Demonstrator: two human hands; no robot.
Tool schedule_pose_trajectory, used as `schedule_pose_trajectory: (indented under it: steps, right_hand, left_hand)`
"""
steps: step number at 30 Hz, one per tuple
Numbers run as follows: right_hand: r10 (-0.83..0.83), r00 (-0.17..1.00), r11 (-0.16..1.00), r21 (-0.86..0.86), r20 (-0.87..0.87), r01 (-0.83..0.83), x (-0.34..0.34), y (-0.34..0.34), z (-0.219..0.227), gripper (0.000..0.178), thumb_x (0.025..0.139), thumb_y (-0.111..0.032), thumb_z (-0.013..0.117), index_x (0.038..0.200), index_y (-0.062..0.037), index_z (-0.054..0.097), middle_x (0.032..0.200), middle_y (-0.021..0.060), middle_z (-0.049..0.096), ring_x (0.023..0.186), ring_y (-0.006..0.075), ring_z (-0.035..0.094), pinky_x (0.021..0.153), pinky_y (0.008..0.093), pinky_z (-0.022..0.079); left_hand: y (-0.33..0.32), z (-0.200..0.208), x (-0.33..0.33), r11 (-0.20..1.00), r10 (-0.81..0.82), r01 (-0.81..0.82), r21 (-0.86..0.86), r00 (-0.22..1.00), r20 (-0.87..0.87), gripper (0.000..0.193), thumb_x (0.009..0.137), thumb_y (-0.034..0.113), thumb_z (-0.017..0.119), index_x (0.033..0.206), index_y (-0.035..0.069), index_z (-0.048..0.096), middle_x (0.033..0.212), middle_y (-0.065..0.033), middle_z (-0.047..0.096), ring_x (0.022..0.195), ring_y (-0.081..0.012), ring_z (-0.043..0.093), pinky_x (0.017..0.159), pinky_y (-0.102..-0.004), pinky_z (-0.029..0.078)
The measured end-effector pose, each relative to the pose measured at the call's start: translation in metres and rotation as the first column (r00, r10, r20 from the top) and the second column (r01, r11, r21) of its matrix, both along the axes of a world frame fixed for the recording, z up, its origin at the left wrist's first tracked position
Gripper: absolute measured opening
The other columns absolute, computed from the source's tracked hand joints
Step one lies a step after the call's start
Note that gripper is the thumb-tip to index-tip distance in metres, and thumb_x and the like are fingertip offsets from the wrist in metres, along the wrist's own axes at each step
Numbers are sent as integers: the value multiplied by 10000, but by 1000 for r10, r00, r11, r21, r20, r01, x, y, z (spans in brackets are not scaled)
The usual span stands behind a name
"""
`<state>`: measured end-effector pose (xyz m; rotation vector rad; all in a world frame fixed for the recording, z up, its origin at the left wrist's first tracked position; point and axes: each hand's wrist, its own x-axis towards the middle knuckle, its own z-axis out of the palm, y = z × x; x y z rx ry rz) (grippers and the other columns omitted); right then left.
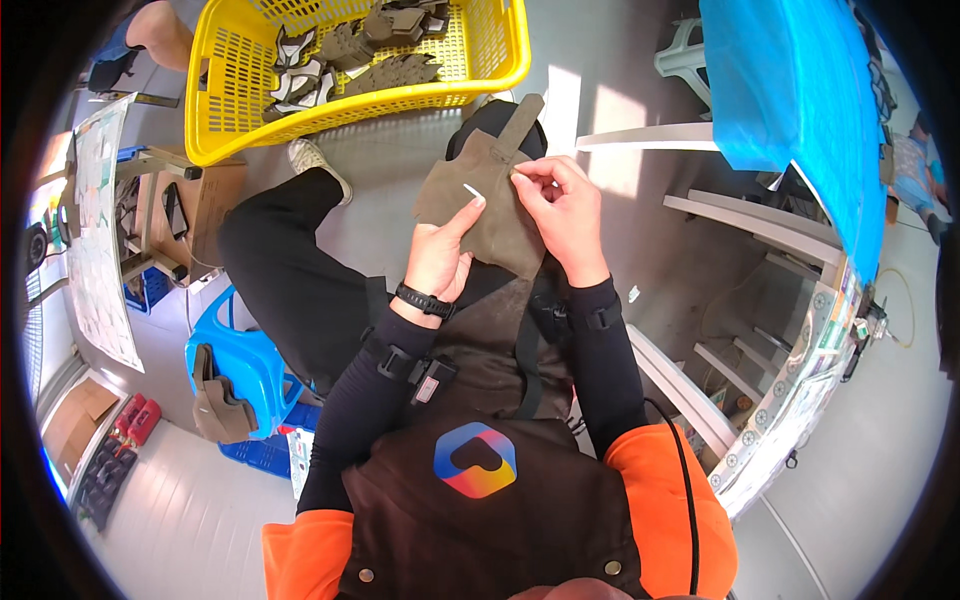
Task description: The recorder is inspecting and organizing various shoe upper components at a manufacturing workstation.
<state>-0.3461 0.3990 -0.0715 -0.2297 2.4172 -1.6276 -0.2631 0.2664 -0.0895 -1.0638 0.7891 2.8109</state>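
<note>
A flat grey-brown leather-like piece [497,225] with a narrow strap at its far end lies over my lap. On its surface a short white mark or slit shows near my left thumb. My left hand [440,258] grips the piece from the left, thumb on top and the fingers partly hidden beneath. At the right edge, just below the strap, my right hand [566,212] pinches the piece between thumb and forefinger. Whether a thread or other small thing is also in that pinch cannot be seen.
A yellow plastic basket [345,108] with several similar pieces stands ahead. To the left, a blue stool [245,350] bears another brown piece [218,405]. A blue-covered table [790,90] with pale metal legs is at the right. Another person's arm [163,35] appears far left.
</note>
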Motion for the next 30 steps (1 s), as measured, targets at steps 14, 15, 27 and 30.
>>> schedule_pose_trajectory:
  steps: [14, 15, 27, 30]
  right_hand:
    - [279, 960, 957, 93, -25, -275, 26, 11, 17, 113, 754, -31, 715, 855, -15, 666, 810, 32, 593, 587, 94, 508, 543, 254, 430]
    - [280, 960, 956, 93, -22, -277, 30, 11, 19, 113, 754, -31, 715, 855, -15, 666, 810, 32, 593, 587, 94, 508, 543, 254, 430]
    - [189, 981, 981, -43, 42, -188, 44, 16, 16, 112, 776, 3, 702, 877, -2, 655, 853, 27, 582, 637, 71, 533, 560, 213, 437]
    - [207, 978, 978, -18, 10, -207, 45, 16, 17, 113, 765, 6, 716, 863, -6, 662, 845, 24, 596, 615, 55, 493, 549, 214, 410]
  left_hand:
    - [2, -2, 1, 999, 3, -2, -46, 1000, 16, 246, 884, 26, 636, 1128, 30, 605, 1065, -51, 649, 935, -142, 639, 771, -296, 527]
    - [2, -2, 0, 999, 4, -4, -45, 1000, 18, 246, 884, 26, 636, 1128, 30, 605, 1065, -51, 649, 935, -142, 639, 771, -296, 527]
    - [-11, 13, 27, 947, -313, 318, -49, 945, 89, 254, 931, 132, 612, 1166, 41, 581, 1079, -50, 650, 924, -127, 658, 747, -265, 569]
    - [-7, 8, 23, 959, -260, 268, -96, 962, 85, 221, 882, 139, 688, 1081, 69, 625, 953, -12, 667, 762, -73, 640, 636, -218, 546]
